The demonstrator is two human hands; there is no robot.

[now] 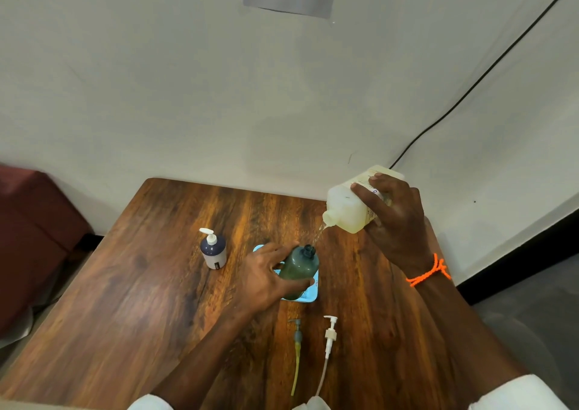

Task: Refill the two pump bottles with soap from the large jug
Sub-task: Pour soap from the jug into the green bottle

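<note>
Soap pours from the big jug into the green bottle.

The right hand (394,218) grasps the tipped jug (351,209) of pale yellow soap, and a thin stream (318,237) falls into the open green bottle (299,268). The left hand (266,275) grasps that bottle on a blue tray (310,296). A dark bottle (213,251) with its white pump on stands to the left. Two loose pumps (313,344) lie near on the brown wooden tabletop (125,284), by a white wall (188,96).

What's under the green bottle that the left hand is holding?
A light blue tray lies under the green bottle, its edges showing at the near right and far left. The bottle and left hand cover its middle, so anything there is hidden.
</note>
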